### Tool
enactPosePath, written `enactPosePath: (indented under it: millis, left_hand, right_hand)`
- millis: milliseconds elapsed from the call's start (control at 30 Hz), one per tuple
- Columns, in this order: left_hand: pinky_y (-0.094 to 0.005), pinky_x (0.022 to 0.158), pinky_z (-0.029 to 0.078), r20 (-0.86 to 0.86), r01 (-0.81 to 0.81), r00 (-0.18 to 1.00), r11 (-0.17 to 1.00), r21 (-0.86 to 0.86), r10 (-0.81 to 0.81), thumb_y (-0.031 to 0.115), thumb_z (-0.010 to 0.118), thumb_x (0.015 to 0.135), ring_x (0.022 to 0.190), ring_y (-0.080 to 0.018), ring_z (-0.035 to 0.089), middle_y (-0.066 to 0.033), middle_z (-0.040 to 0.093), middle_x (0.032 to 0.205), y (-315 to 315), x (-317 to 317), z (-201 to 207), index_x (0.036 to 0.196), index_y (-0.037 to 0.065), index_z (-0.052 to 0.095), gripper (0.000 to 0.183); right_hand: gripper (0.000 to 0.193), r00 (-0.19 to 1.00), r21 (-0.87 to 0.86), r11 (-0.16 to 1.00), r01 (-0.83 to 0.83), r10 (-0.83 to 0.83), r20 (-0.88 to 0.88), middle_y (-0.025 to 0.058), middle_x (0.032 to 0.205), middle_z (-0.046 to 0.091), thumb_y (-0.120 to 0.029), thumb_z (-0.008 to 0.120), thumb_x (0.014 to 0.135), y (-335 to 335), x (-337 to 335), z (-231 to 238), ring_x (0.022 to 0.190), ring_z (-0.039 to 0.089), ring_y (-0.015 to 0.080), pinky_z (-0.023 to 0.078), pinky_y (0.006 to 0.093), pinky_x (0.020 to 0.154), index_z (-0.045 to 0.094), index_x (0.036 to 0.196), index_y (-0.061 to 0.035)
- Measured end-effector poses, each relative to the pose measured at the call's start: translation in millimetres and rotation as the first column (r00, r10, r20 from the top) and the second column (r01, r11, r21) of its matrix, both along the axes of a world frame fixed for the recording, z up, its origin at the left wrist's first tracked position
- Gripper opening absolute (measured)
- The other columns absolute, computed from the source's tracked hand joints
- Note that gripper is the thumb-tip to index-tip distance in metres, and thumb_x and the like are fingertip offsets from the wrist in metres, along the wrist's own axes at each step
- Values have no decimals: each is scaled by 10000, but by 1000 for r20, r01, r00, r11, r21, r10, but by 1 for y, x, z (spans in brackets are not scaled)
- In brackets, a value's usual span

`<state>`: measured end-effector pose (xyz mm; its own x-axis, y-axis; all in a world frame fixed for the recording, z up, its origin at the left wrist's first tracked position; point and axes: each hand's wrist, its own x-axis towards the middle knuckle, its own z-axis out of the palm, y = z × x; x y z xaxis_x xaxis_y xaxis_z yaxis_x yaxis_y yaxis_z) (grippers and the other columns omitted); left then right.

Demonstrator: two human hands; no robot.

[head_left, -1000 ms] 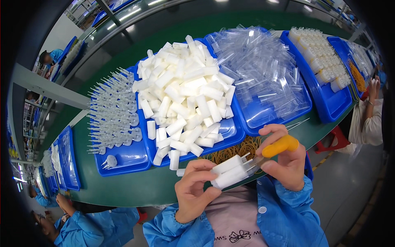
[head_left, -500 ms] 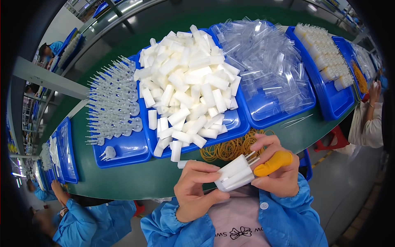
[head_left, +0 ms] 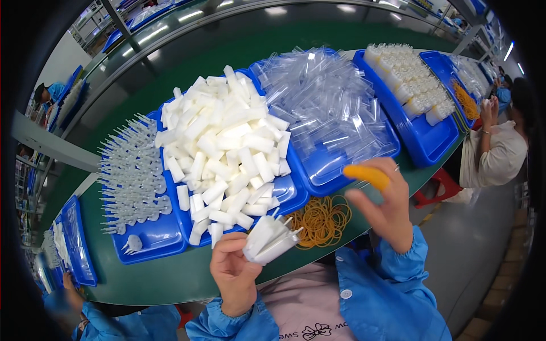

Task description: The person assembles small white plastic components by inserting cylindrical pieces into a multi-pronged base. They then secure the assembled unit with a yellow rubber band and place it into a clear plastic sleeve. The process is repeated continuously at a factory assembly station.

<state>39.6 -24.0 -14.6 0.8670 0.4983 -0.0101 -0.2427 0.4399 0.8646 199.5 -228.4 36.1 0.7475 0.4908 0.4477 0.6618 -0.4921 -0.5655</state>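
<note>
My left hand (head_left: 234,275) grips a white pronged holder (head_left: 269,240) by its base. White foam pieces stand among its prongs, and the prong tips point up and to the right. My right hand (head_left: 389,207) is raised at the right, holding nothing, with thumb and forefinger apart. A yellow finger cot (head_left: 368,175) covers its forefinger. This hand is nearest to the front edge of a blue tray (head_left: 324,162) heaped with clear plastic tubes (head_left: 327,102). Between the hands, a pile of tan rubber bands (head_left: 318,224) lies on the green table (head_left: 136,281).
White foam pieces (head_left: 227,145) fill the middle blue tray (head_left: 289,190). Left of it, another tray (head_left: 156,238) bears rows of white pronged parts (head_left: 133,176). A right-hand tray (head_left: 429,139) contains assembled pieces (head_left: 406,79). Co-workers sit at both sides, near a red stool (head_left: 438,187).
My right hand has let go of the pronged holder and moved up and right, its fingers parting. My left hand still holds it, farther left. The whole view has shifted.
</note>
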Motion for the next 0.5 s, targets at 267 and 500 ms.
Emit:
enactPosePath:
  millis: [267,500]
  left_hand:
    - [-306,854,462,2,-8,1000,1000,-1,8,13,748,701,989,-179,551,-112,501,1112,5,-3,-3,1050,11,541,406]
    - [-324,858,446,53,-3,999,955,298,-13,-56,764,658,980,-198,534,-131,517,1088,3,-6,-4,1005,-11,581,395]
  right_hand:
    - [336,979,-359,920,159,-100,176,87,956,568,-115,737,664,-7,23,-14,879,527,262,390,370,769,647,985,-77]
    - [315,697,675,736,57,455,-555,103,994,598,25,602,767,15,-24,-7,963,571,178,442,341,886,561,1079,29]
